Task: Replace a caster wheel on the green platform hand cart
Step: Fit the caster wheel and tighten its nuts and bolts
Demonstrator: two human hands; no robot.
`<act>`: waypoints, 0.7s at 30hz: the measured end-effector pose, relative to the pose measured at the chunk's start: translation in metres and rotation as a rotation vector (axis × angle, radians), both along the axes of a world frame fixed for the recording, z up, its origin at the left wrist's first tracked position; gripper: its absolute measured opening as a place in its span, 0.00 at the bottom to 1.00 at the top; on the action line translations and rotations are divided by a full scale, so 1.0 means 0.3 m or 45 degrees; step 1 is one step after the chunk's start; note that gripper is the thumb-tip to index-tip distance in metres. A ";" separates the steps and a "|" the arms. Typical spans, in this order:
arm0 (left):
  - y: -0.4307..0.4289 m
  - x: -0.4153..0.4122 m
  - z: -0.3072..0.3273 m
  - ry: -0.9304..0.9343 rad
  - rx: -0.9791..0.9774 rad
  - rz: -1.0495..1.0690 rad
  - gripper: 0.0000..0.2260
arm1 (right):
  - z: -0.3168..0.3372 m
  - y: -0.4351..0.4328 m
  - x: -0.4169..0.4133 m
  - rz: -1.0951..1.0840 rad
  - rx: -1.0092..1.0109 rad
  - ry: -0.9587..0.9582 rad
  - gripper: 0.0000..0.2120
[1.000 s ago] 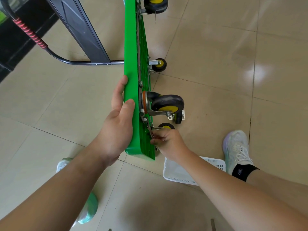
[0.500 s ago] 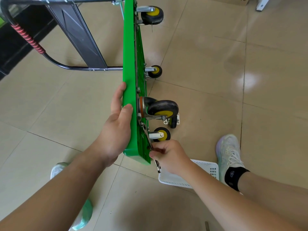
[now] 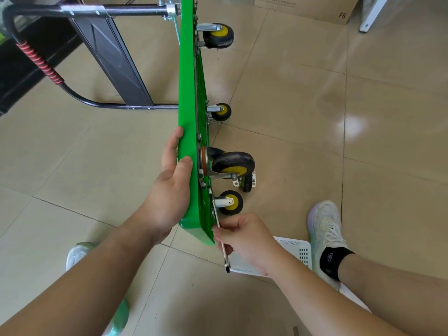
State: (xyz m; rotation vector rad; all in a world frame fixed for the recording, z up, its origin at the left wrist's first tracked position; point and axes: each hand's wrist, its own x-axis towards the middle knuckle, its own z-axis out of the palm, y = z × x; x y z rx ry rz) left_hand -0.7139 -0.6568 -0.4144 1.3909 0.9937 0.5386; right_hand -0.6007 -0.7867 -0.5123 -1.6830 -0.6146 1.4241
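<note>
Right hand [image 3: 244, 238] lower on wrench [image 3: 224, 253] | left hand [image 3: 167, 190] grips cart [image 3: 186, 93] between them

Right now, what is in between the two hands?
In the head view, the near end of the green platform stands on edge between the left hand and the right hand, which holds a wrench.

Cart [image 3: 188, 93] stands on edge; basket [image 3: 300, 251] right (on floor [image 3: 315, 117]).
</note>
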 end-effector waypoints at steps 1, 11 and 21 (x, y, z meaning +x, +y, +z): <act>-0.001 0.002 0.002 0.004 -0.008 0.004 0.22 | -0.024 -0.004 0.004 0.030 -0.002 -0.135 0.05; 0.002 0.001 0.000 -0.004 -0.012 -0.017 0.25 | -0.169 0.077 0.069 0.161 0.130 -0.480 0.11; 0.015 -0.007 -0.024 -0.008 0.039 -0.034 0.23 | -0.246 0.186 0.053 0.212 0.196 -0.523 0.11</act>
